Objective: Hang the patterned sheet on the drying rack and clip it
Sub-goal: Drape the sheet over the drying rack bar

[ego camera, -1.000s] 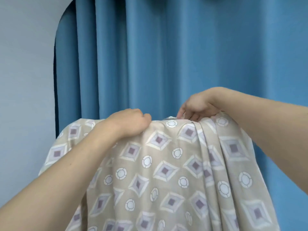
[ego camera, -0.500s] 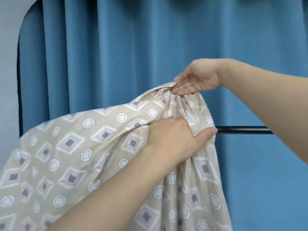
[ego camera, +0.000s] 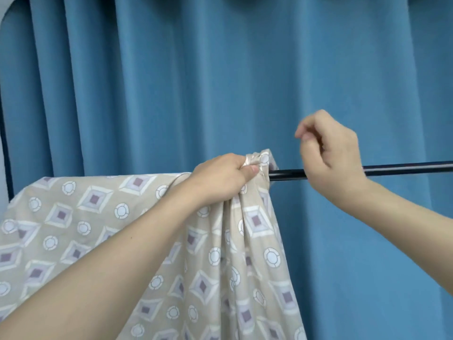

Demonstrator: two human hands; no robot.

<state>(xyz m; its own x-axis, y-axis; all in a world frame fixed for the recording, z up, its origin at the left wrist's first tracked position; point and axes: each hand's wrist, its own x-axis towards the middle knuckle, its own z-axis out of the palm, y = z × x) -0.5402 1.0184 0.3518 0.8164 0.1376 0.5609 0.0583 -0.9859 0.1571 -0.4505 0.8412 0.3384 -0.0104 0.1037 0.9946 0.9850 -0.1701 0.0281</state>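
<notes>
The patterned sheet (ego camera: 103,217), beige with diamonds and circles, hangs over the black rail of the drying rack (ego camera: 404,168) and falls in folds toward me. My left hand (ego camera: 223,177) grips a bunched edge of the sheet at the rail, where the cloth ends. My right hand (ego camera: 328,155) is just right of that bunch, in front of the rail, fingers loosely curled and holding nothing. The rail under the sheet is hidden. No clip is in view.
A blue pleated curtain (ego camera: 220,82) fills the background behind the rail. A strip of pale wall (ego camera: 3,11) shows at the far left. The bare rail runs on to the right edge of the view.
My right hand has let go of the sheet's raised edge and moved right. My left hand moved up to the rail and now grips the bunched edge there. The sheet lies lower.
</notes>
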